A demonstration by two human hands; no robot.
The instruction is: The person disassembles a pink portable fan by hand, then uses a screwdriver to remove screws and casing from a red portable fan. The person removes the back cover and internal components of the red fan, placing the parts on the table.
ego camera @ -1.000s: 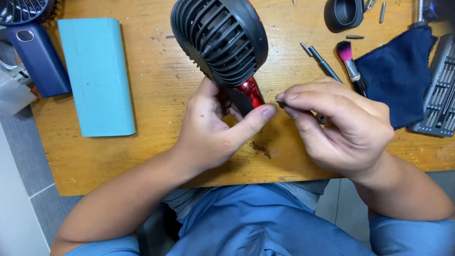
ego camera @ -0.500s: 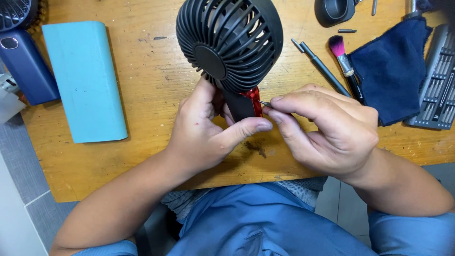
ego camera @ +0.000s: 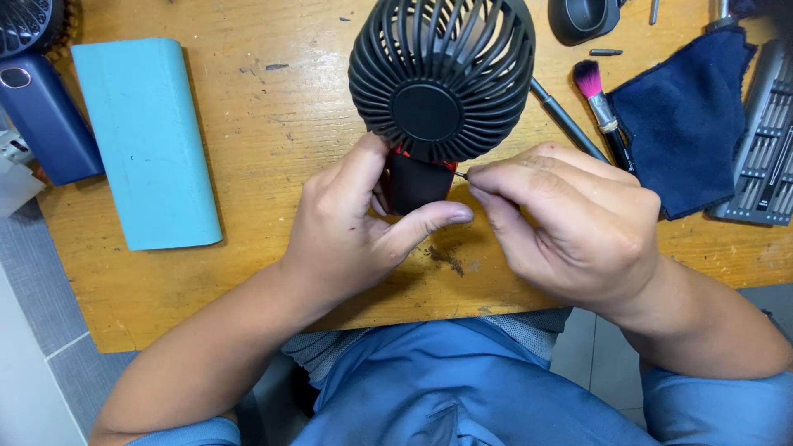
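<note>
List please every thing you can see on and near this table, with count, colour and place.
handheld fan: 1, black with red, centre, held
thin tool: 1, dark, at fan's neck
pad: 1, light blue, left
case: 1, navy, far left
brush: 1, pink tip, right
cloth: 1, navy, right
bit set: 1, grey, right edge
table: 1, wooden
left hand: grips fan's handle
right hand: pinches thin tool

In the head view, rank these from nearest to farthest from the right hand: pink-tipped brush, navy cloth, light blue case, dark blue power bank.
From the right hand:
1. Pink-tipped brush, just above the knuckles.
2. Navy cloth, to the upper right, slightly beyond the brush.
3. Light blue case, across the table on the left.
4. Dark blue power bank, at the far left edge.
</note>
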